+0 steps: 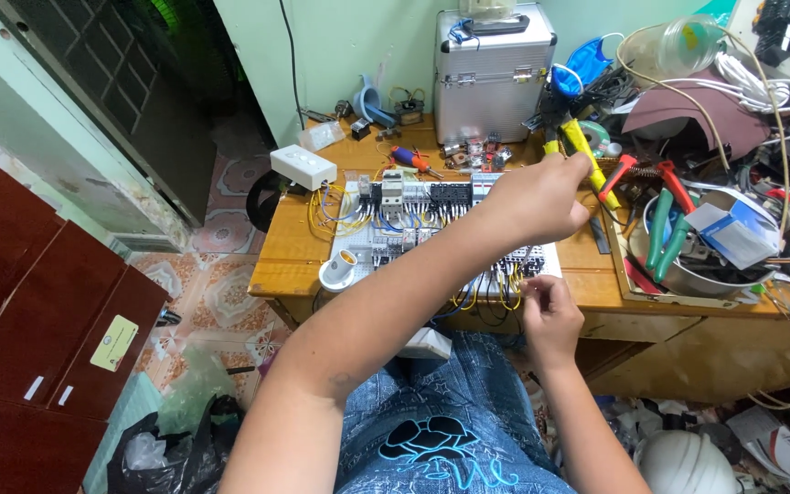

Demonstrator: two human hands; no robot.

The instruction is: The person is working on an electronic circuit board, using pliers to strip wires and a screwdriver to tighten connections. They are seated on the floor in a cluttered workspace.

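My left hand (539,197) reaches across a white wiring panel (386,240) and closes on the yellow handles of a plier-like tool (581,144) at the panel's far right. The panel carries rows of breakers, relays and terminal blocks with yellow and blue wires. At the panel's near right edge, my right hand (550,309) pinches a yellow wire (516,291) by the terminal blocks. My left forearm hides the panel's middle.
The panel lies on a wooden table (290,252) with a white switch box (303,166), a white lamp holder (340,268) and an aluminium case (491,78). Right of it are a metal bowl (715,277) of green-handled pliers (665,233) and tangled cables. A brown cabinet (38,320) stands left.
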